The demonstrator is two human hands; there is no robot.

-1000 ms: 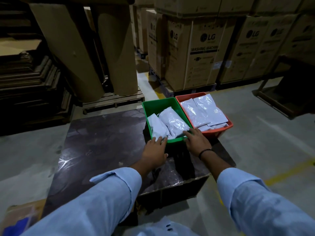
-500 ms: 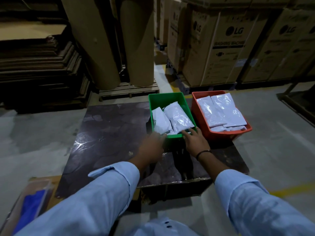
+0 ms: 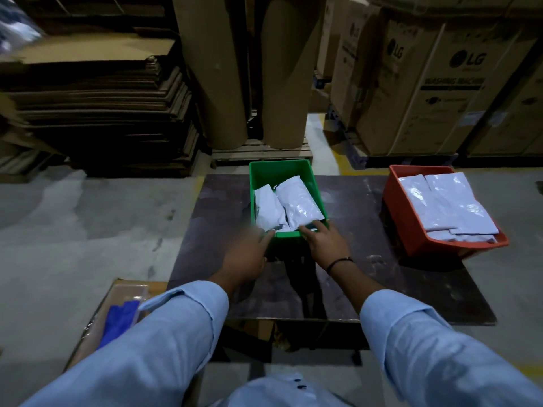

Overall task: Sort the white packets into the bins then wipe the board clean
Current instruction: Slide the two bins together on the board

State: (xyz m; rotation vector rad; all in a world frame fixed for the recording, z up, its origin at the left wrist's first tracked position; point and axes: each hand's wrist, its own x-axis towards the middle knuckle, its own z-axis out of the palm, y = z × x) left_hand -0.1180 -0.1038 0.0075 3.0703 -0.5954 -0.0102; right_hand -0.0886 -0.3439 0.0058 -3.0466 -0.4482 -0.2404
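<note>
Left hand (image 3: 249, 258) reaches forward to the near left corner of the green rectangular plastic bin (image 3: 280, 173), but motion smears it and I cannot tell whether its fingers hold the rim or only touch it. My right hand (image 3: 324, 245) lies over the near right corner of the same bin, fingers spread and fairly straight, tips across the rim at the edge of the glossy white plastic packets (image 3: 299, 205) inside; it grips nothing that I can see. So both hands sit at the bin's near short end, one at each corner, and the bin lies straight ahead of them, its long axis running away from me and leaning slightly right. It stands near the middle of the dark brown wooden board (image 3: 361, 207). The orange rectangular plastic bin (image 3: 408, 227), holding a second stack of white packets (image 3: 446, 204), stands well apart to the right, nearer my right hand. Every packet I can see lies in a bin, so I judge the sorting done and wiping next. A blue cloth (image 3: 120, 318) lies in a shallow cardboard tray (image 3: 94, 324) beside the board at lower left, nearer my left hand; I judge that hand the one to fetch it.
</note>
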